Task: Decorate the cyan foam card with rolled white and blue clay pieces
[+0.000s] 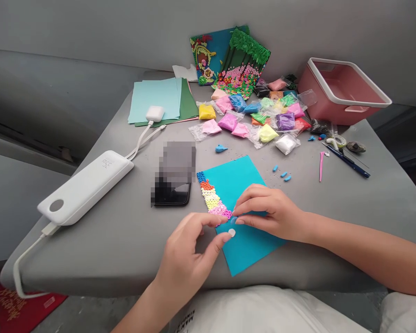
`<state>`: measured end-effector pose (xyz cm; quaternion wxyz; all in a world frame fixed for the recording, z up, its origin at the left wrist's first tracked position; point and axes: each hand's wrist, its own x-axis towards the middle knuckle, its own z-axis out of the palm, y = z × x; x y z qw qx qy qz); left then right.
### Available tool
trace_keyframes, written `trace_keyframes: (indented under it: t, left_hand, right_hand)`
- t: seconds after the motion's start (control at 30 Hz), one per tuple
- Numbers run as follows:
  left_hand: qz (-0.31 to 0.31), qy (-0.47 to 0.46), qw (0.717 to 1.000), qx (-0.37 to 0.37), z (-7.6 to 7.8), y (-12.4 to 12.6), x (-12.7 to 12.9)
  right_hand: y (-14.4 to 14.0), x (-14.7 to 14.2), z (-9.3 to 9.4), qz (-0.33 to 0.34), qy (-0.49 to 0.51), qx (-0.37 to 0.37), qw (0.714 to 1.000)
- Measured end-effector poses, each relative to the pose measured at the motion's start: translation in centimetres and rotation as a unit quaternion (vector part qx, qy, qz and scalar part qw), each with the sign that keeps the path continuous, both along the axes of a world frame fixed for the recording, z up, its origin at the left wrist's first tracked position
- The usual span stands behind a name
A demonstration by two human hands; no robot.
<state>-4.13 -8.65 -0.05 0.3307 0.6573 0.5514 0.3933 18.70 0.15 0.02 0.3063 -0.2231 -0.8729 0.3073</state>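
Note:
A bright blue card (241, 252) lies aslant near the table's front edge. Along its left edge runs a strip of tiny ring-shaped clay pieces (212, 196) in blue, orange, pale yellow and pink. My right hand (273, 213) is over the card, thumb and fingers closed around a small bit of blue clay (233, 220). From the left, my left hand (190, 245) reaches in with thumb and forefinger apart. Its forefinger is at the pink end of the strip. A small white disc (232, 232) shows at the thumb tip; whether it is stuck there I cannot tell.
Several blue clay rolls (284, 174) and a blue clay lump (221, 148) lie beyond the card. Farther back are bagged clays (229, 121), decorated panels (242, 64) and a pink bin (333, 101). A phone (173, 194) and a power bank (86, 187) are left; a dark pen-like tool (346, 160) right.

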Motion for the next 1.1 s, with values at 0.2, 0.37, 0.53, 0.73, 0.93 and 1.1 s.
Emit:
trace_keyframes:
  t: [0.2, 0.37, 0.53, 0.73, 0.93, 1.1]
  left_hand:
    - [0.021, -0.281, 0.923, -0.261, 1.8, 1.1, 0.7]
    - [0.018, -0.346, 0.89, -0.295, 2.3, 1.1, 1.6]
    - [0.035, -0.389, 0.87, -0.302, 2.4, 0.9, 2.2]
    - [-0.028, -0.397, 0.866, -0.302, 2.4, 1.3, 1.7]
    - [0.009, -0.454, 0.82, -0.348, 6.2, 5.1, 2.8]
    - [0.002, -0.616, 0.653, -0.44, 9.9, 8.0, 7.0]
  right_hand:
    - [-0.3, 0.0, 1.0, 0.035, 0.065, -0.02, 0.997]
    - [-0.6, 0.0, 1.7, 0.036, 0.078, -0.023, 0.996]
    - [-0.7, 0.0, 1.9, 0.047, 0.08, -0.026, 0.995]
    - [-1.0, 0.2, 2.5, 0.055, 0.087, 0.006, 0.995]
    - [0.1, 0.8, 5.0, -0.07, 0.092, 0.048, 0.992]
    - [1.1, -0.2, 7.1, -0.051, 0.125, 0.179, 0.974]
